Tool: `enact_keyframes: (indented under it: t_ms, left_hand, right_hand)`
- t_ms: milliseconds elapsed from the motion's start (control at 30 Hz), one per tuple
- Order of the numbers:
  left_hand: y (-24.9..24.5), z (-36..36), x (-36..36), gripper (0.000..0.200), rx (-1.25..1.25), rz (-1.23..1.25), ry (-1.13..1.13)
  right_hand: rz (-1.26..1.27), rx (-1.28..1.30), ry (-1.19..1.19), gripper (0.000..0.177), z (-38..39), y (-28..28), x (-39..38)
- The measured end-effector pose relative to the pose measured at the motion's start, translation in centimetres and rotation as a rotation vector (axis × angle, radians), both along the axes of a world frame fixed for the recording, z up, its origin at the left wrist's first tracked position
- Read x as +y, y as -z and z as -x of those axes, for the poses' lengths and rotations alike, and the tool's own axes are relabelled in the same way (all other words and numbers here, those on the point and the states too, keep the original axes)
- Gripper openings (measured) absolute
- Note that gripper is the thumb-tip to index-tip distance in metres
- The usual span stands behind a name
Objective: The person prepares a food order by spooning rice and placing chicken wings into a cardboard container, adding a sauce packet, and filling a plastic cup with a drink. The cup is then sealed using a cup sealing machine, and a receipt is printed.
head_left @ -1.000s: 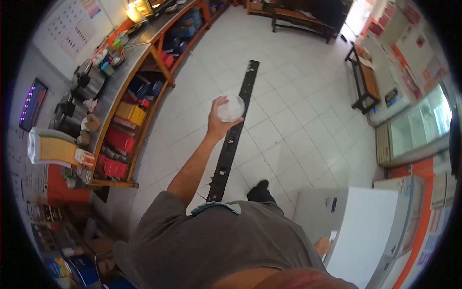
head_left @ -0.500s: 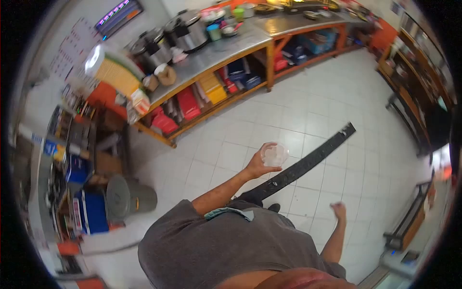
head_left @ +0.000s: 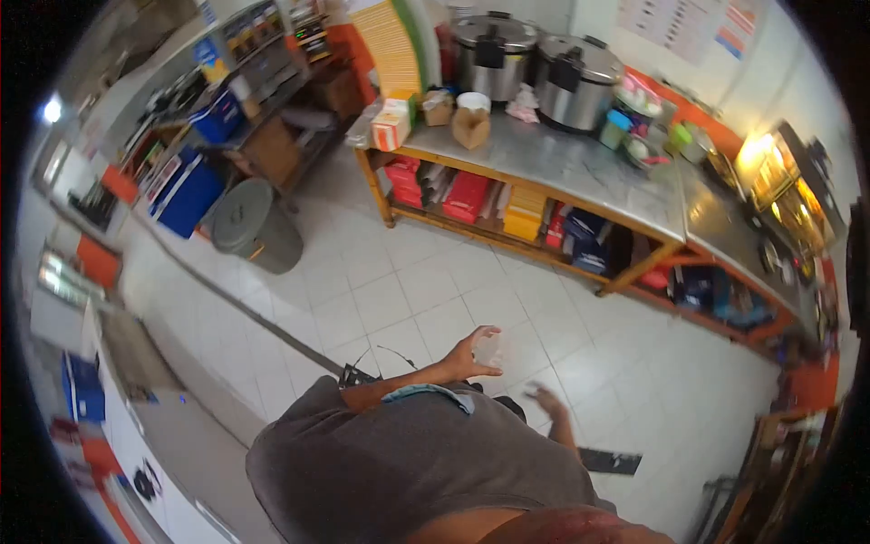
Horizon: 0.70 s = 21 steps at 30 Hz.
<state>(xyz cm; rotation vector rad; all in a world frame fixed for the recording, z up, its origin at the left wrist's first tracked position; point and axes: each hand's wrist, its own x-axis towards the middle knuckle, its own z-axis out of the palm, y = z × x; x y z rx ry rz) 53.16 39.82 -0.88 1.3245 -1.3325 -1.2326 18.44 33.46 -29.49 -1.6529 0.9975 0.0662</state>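
Note:
My left hand (head_left: 471, 355) is closed around a clear plastic cup (head_left: 490, 348), held out in front of my body above the tiled floor. Whether anything is inside the cup I cannot make out. Lower and to the right, my right hand (head_left: 546, 402) hangs with its fingers apart and slightly blurred, holding nothing. A folded light-blue cloth (head_left: 426, 393) lies against the front of my dark shirt, close to my left forearm.
Ahead runs a metal-topped counter (head_left: 580, 177) with two large steel cookers (head_left: 577, 86), paper containers and stacked boxes underneath. A grey lidded bin (head_left: 258, 227) and a blue cooler (head_left: 184, 192) stand left. A lit display case (head_left: 793, 186) is at right; a dark strip (head_left: 612, 461) lies on the floor.
My view and body have turned to the right, so the counter now faces me. The cup is still in my left hand. My right hand has come nearer to it, its fingers spreading.

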Motion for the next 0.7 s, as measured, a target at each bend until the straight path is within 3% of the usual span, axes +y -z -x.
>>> enact_keyframes:
  t_ms: [33,133,200,233,267,333,367,400,500,567,600,667,700]
  left_hand:
    - [-0.2,0.4,-1.7,0.084,0.01,0.05,-0.051]
    - [-4.4,-0.3,-5.2,0.082,-0.025,-0.055,-0.128]
    - [-3.3,-1.5,-6.3,0.082,-0.042,0.013,-0.205]
    - [-2.6,-1.7,-6.4,0.082,0.017,0.018,-0.316]
    - [-2.3,-2.1,-6.8,0.082,0.077,0.03,-0.427]
    - [-1.7,-3.0,-6.8,0.082,0.045,0.024,-0.576]
    - [-1.3,-3.8,-6.8,0.082,0.022,0.011,-0.686]
    - [-1.0,-4.8,-6.8,0.082,0.013,0.026,-0.723]
    - [0.0,-6.9,-6.2,0.081,0.057,0.016,-0.953]
    - [0.7,-9.1,-6.2,0.081,0.15,-0.059,-1.159]
    - [1.6,-10.3,-5.9,0.081,0.143,-0.059,-1.188]
    - [2.9,-14.5,-6.1,0.082,-0.01,-0.164,-1.221]
    - [1.8,-16.7,-6.4,0.083,0.05,-0.151,-1.224]
  right_hand:
    - [-0.273,0.277,-0.028,0.049,-5.6,-9.8,-0.3]
    - [-0.352,0.37,-0.206,0.045,-11.5,-11.5,-7.6]
    - [-0.418,0.481,-0.316,0.044,-15.3,-12.9,-11.1]
    - [-0.457,0.542,-0.367,0.045,-15.5,-13.0,-13.3]
    - [-0.49,0.607,-0.415,0.046,-6.0,-9.6,-15.2]
    - [-0.523,0.741,-0.509,0.049,-9.0,-10.0,-21.3]
    - [-0.571,0.66,-0.982,0.052,-9.0,-4.0,-26.0]
    - [-0.409,0.796,-1.088,0.054,-11.5,-7.0,-27.7]
    - [-0.42,0.845,-1.121,0.053,-18.3,-5.7,-32.4]
    - [-0.322,1.004,-0.916,0.049,-25.4,-9.5,-32.5]
    - [-0.311,1.004,-0.945,0.049,-28.5,-9.3,-32.2]
    - [-0.38,0.617,-1.005,0.048,-35.2,-9.0,-31.8]
    - [-0.424,0.429,-1.029,0.048,-37.8,-8.7,-31.3]
